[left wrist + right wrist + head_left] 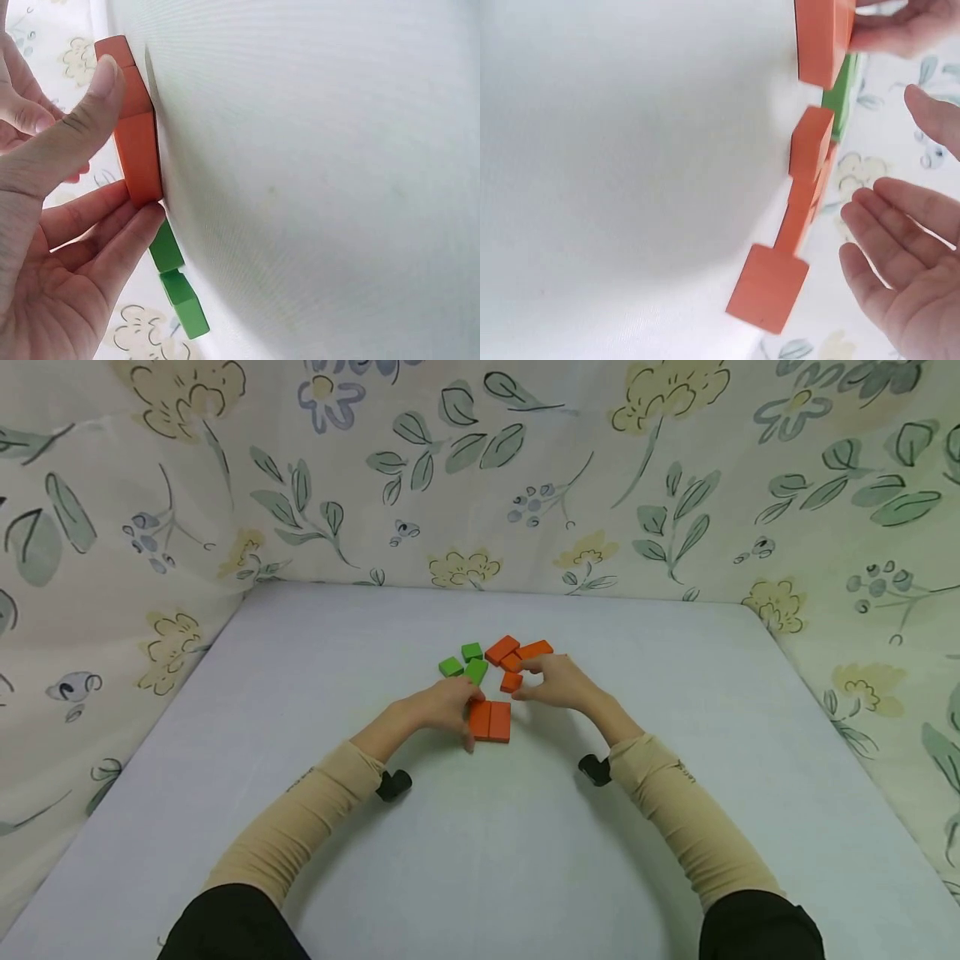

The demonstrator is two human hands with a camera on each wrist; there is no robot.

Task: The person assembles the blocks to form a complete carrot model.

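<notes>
Two orange rectangular blocks [500, 722] lie side by side on the white table. My left hand [447, 703] pinches the left orange block [479, 721] of this pair; in the left wrist view the thumb is at one end and the fingertips are at the other. A small orange block [511, 682] lies just behind the pair. Beside it is my right hand [558, 682], thumb and fingers spread apart. The right wrist view shows no block between the fingers [885, 240] of that hand.
Behind my right hand lie several more orange blocks [502, 649], grouped close together. Several green blocks [476, 671] lie behind my left hand. A floral cloth [465, 485] hangs along the back and sides of the white table [480, 860].
</notes>
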